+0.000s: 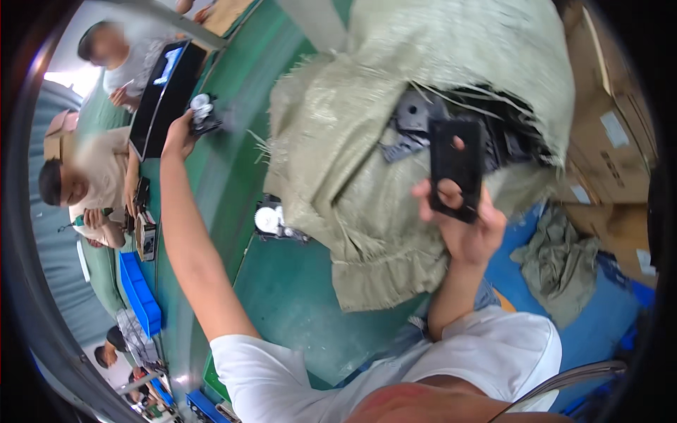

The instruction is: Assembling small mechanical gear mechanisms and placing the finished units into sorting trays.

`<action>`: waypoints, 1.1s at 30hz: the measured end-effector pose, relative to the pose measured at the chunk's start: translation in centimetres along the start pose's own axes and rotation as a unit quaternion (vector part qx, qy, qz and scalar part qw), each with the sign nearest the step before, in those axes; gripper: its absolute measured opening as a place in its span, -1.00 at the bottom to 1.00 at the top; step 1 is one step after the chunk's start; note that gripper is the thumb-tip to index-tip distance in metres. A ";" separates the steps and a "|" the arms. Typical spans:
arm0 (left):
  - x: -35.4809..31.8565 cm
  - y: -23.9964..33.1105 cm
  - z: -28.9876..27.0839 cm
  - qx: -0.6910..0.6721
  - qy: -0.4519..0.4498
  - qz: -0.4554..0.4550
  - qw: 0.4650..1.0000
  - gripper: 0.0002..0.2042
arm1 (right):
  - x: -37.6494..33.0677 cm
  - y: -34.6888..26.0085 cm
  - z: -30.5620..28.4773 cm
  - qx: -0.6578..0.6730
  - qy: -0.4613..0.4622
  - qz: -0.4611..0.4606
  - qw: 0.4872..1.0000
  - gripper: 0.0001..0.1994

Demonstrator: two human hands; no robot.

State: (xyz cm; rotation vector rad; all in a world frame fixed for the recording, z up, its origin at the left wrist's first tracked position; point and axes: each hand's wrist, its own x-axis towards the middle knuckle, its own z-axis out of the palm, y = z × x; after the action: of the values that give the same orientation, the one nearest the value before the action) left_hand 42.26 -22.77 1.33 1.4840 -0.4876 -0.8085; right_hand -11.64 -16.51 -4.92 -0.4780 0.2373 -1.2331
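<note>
My left hand [180, 134] reaches out to the far left, closed on a gear assembly [203, 110] with white gears on a black base. In my right hand [471, 229] is a black rectangular plastic plate [455, 151] with two round holes, a small one and a larger one, pinched at its lower end. Behind the plate lies the opening of a large woven sack [367, 162]. Several black plastic parts [415, 116] show inside that opening. Another gear assembly [269, 220] with white gears rests on the green table beside the sack, touched by neither hand.
A black box-shaped case [161, 106] stands past my left hand. People [99, 169] work along the left side, one with a green power tool [95, 213]. A blue bin [139, 292] is at left. Cardboard boxes [613, 169] and a crumpled sack [560, 261] are at right.
</note>
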 end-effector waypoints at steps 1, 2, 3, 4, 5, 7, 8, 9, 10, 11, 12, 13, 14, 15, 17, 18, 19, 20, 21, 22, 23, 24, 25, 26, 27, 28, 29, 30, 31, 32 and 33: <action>-1.2 0.2 -0.4 -0.006 -0.001 -0.001 1.000 -0.60 | 0.0 -0.2 0.1 -0.003 -0.020 0.010 1.000 -0.25; -2.8 0.2 0.0 -0.015 -0.001 0.000 1.000 -0.59 | 0.3 -0.5 -0.4 -0.005 -0.017 0.005 1.000 -0.25; -4.5 0.4 0.1 -0.020 0.003 0.004 1.000 -0.58 | 0.2 -0.1 -1.0 -0.002 -0.063 0.026 0.998 -0.24; -5.9 0.9 0.0 -0.025 0.011 0.009 1.000 -0.58 | 0.2 0.2 -1.5 0.002 -0.111 0.050 0.993 -0.22; -7.4 1.4 0.2 -0.024 0.013 0.011 1.000 -0.58 | 0.4 0.5 -1.5 0.026 -0.147 0.044 0.988 -0.21; -10.6 1.8 0.9 -0.082 -0.073 0.046 0.993 -0.55 | 1.0 0.9 -1.2 0.052 -0.191 0.050 0.979 -0.20; -12.8 1.4 1.4 -0.114 -0.110 0.063 0.985 -0.53 | 1.0 1.1 -1.1 0.062 -0.217 0.047 0.973 -0.19; -14.9 0.9 1.7 -0.147 -0.144 0.082 0.975 -0.52 | 0.7 1.3 -0.9 0.071 -0.242 0.047 0.966 -0.18; -17.4 0.8 2.7 -0.194 -0.166 0.093 0.962 -0.50 | 0.3 1.3 -0.6 0.072 -0.256 0.067 0.962 -0.18; -19.6 0.8 4.0 -0.242 -0.187 0.109 0.946 -0.49 | 0.0 1.3 -0.3 0.070 -0.267 0.087 0.957 -0.15; -21.8 0.8 4.7 -0.329 -0.271 0.093 0.900 -0.48 | -0.2 1.4 0.1 0.067 -0.279 0.108 0.952 -0.12; -24.3 0.1 5.5 -0.363 -0.274 0.104 0.885 -0.48 | -0.5 1.5 0.5 0.063 -0.289 0.130 0.946 -0.09; -27.1 0.0 7.4 -0.395 -0.281 0.116 0.867 -0.49 | -0.6 1.6 1.0 0.058 -0.300 0.146 0.941 -0.05; -30.1 -0.4 9.4 -0.418 -0.238 0.127 0.867 -0.50 | -0.8 1.8 1.4 0.054 -0.313 0.161 0.934 -0.05; -35.6 -1.8 11.4 -0.447 -0.186 0.148 0.862 -0.51 | -1.4 2.3 2.3 0.052 -0.328 0.195 0.923 -0.10; -37.7 -2.6 12.1 -0.461 -0.151 0.149 0.862 -0.55 | -1.8 2.4 2.7 0.049 -0.331 0.208 0.919 -0.12; -39.8 -3.3 12.6 -0.474 -0.117 0.149 0.860 -0.59 | -2.2 2.3 2.9 0.047 -0.334 0.220 0.915 -0.14; -41.4 -4.2 12.9 -0.454 -0.089 0.163 0.872 -0.65 | -2.6 2.3 3.1 0.041 -0.338 0.225 0.913 -0.14; -42.7 -5.3 13.1 -0.432 -0.063 0.176 0.882 -0.71 | -2.9 2.4 3.4 0.007 -0.330 0.226 0.916 -0.18; -43.7 -6.2 13.2 -0.438 -0.066 0.174 0.879 -0.71 | -3.3 2.5 3.4 -0.030 -0.316 0.225 0.921 -0.21; -44.5 -6.9 13.4 -0.398 -0.035 0.201 0.894 -0.73 | -3.7 2.6 3.5 -0.066 -0.302 0.221 0.925 -0.24; -45.0 -7.5 13.6 -0.355 -0.005 0.228 0.907 -0.72 | -4.0 2.7 3.6 -0.102 -0.285 0.215 0.928 -0.28; -45.3 -7.9 13.7 -0.360 -0.009 0.225 0.905 -0.72 | -4.3 2.9 3.9 -0.134 -0.298 0.199 0.924 -0.34; -45.5 -8.1 13.5 -0.335 0.006 0.228 0.914 -0.70 | -4.6 3.1 4.3 -0.166 -0.310 0.182 0.918 -0.39; -45.6 -8.5 13.5 -0.312 0.021 0.230 0.922 -0.68 | -4.7 3.2 4.5 -0.174 -0.306 0.179 0.919 -0.39; -45.7 -8.8 13.5 -0.288 0.035 0.231 0.929 -0.66 | -4.9 3.2 4.7 -0.205 -0.318 0.171 0.910 -0.42; -45.7 -9.1 13.8 -0.263 0.049 0.233 0.935 -0.64 | -5.0 3.1 5.0 -0.235 -0.331 0.163 0.899 -0.46; -45.8 -9.1 14.0 -0.266 0.044 0.231 0.935 -0.64 | -5.3 3.1 5.4 -0.239 -0.328 0.160 0.900 -0.46; -45.9 -9.0 14.2 -0.266 0.040 0.228 0.936 -0.62 | -5.7 3.1 5.8 -0.243 -0.324 0.169 0.899 -0.44; -46.0 -8.7 14.3 -0.265 0.035 0.227 0.937 -0.61 | -6.2 3.2 6.3 -0.245 -0.321 0.178 0.898 -0.42; -46.0 -8.5 14.4 -0.264 0.031 0.226 0.937 -0.59 | -6.6 3.2 6.8 -0.247 -0.317 0.187 0.896 -0.41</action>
State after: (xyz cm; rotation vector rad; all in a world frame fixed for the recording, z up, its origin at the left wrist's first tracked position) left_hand -0.01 1.81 2.59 0.8492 -0.4908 -0.4711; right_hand -8.15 -8.02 -1.03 -1.1904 0.0701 -0.5779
